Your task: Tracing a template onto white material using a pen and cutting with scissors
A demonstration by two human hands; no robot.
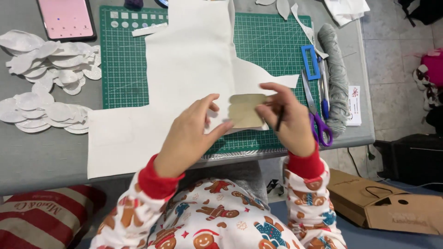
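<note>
In the head view, the left hand (191, 133) pinched the lower left edge of a tan cardboard template (246, 112) between thumb and fingers, seemingly to steady it flat against the white felt sheet (184, 78) spread over the green cutting mat (267, 41). The right hand (286, 117) closed on the template's right edge with a dark pen (279, 119) tucked in its fingers, probably kept ready for tracing. Purple-handled scissors (316, 115) and a blue frame-shaped ruler (310, 62) lay just beside it, while white cut-out shapes (46, 78) were piled well apart at the left.
</note>
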